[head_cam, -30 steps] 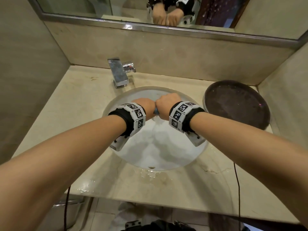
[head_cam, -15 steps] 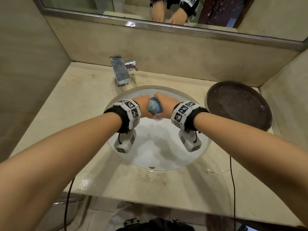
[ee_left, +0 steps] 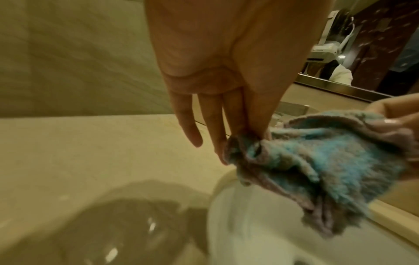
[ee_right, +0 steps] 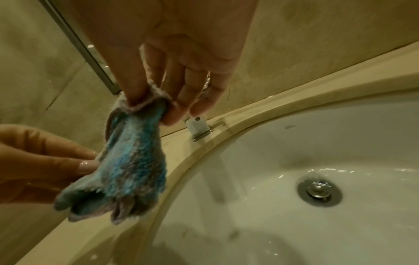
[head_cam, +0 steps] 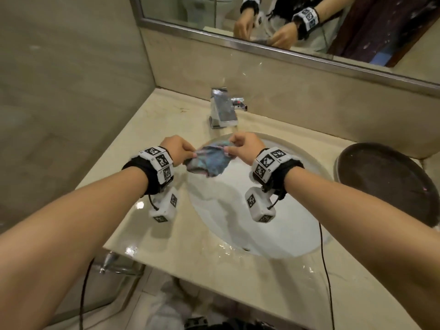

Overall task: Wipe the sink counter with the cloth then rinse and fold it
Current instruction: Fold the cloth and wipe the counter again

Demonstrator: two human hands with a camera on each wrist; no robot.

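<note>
A small blue and grey cloth (head_cam: 210, 161) hangs crumpled between both hands over the far left rim of the white sink (head_cam: 285, 234). My left hand (head_cam: 181, 148) pinches its left corner between thumb and fingers; the other fingers (ee_left: 192, 129) hang straight. My right hand (head_cam: 242, 145) pinches the right corner, seen in the right wrist view where the cloth (ee_right: 133, 161) droops from the right hand (ee_right: 154, 104). In the left wrist view the cloth (ee_left: 328, 161) spreads from my left hand (ee_left: 254, 132) toward the right hand's fingers (ee_left: 390, 114). The beige counter (head_cam: 166, 234) looks wet.
A chrome faucet (head_cam: 222, 108) stands just behind the hands, with the mirror (head_cam: 309, 25) above it. A dark round tray (head_cam: 385, 182) sits on the counter to the right. The drain (ee_right: 319, 192) lies in the wet basin. A tiled wall closes the left side.
The hands were pressed together, squeezing the balled cloth over the basin. They have moved apart and toward the faucet, and the cloth is now partly spread between them.
</note>
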